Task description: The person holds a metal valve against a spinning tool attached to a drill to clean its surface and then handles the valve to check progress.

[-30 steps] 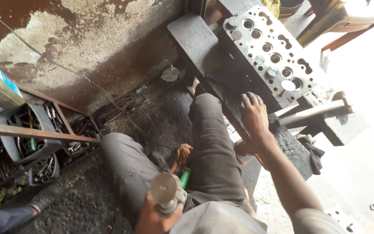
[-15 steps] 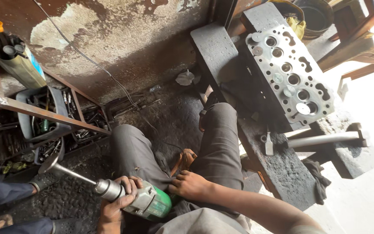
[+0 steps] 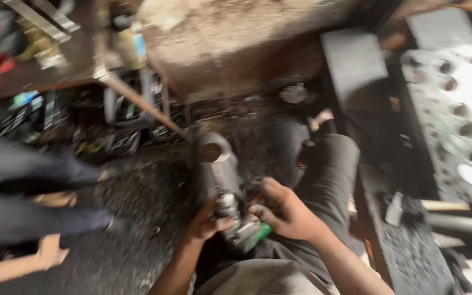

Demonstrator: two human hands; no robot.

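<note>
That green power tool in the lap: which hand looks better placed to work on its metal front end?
Probably the left hand: it grips the power tool beside the metal front, while the right hand steadies the green rear.

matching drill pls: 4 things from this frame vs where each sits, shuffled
Things:
1. power drill
2. cylinder head
3. another person's legs
4. metal rack

Places:
A. far right, pale, full of round holes
B. upper left, holding tools and bottles
C. in both hands, over the lap
D. left edge, in dark trousers

Pairs: 1-C, 2-A, 3-D, 4-B
</note>
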